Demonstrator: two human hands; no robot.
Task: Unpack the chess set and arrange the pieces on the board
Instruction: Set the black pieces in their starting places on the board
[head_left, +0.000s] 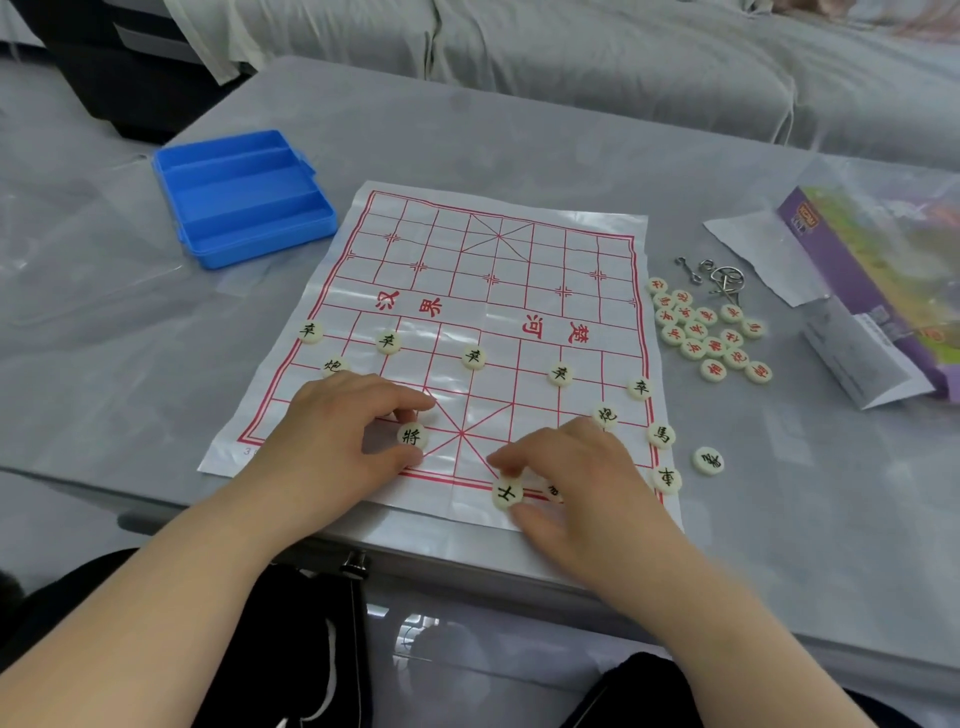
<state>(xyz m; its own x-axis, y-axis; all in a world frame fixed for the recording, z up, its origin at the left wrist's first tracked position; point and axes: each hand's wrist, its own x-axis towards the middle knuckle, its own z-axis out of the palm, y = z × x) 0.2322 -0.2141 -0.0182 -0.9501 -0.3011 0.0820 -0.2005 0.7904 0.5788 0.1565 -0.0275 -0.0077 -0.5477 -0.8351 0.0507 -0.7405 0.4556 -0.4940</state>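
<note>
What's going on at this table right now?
A person is setting up Chinese chess on a printed sheet board. The left hand pinches the black general piece in the near palace, and the right hand pinches a black advisor piece at the near edge. Five black soldiers stand in a row. The red pieces lie heaped right of the board; the blue box sits open.

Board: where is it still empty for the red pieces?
The far half of the board, past the river words, is bare, between the blue box and the red pile. The near rows are crowded with black pieces, left hand and right hand.
</note>
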